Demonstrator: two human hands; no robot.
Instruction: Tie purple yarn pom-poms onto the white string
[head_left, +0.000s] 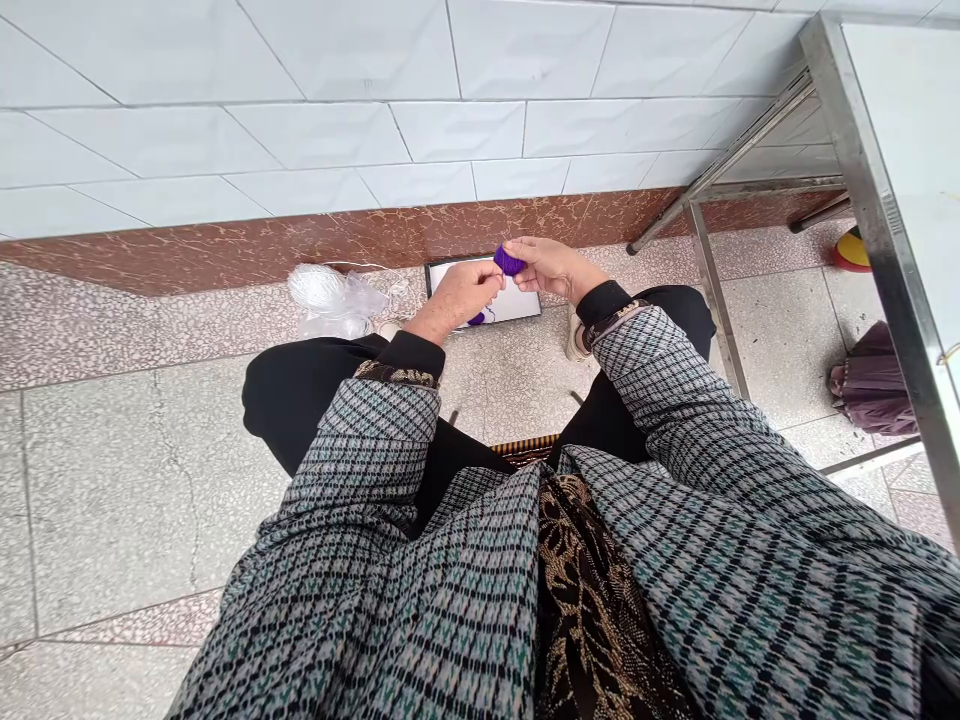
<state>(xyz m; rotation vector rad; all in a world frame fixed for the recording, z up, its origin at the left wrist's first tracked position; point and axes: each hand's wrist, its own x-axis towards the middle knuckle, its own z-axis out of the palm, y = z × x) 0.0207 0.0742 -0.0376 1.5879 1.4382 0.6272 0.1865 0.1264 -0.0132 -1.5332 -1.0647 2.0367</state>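
My right hand is closed around a small ball of purple yarn, held up in front of the wall. Close beside it, my left hand is pinched at the fingertips on what looks like the yarn's thin strand; the strand between the fingers is hardly visible. Below both hands a white, dark-rimmed tray or board lies on the floor. More purple yarn rests on it, partly hidden by my left hand, with a loose curl beside it.
A clear plastic bag with white cord-like material lies on the floor to the left. The tiled wall rises just ahead. At the right stands a metal-framed table, with purple cloth and a red-and-yellow object beneath it.
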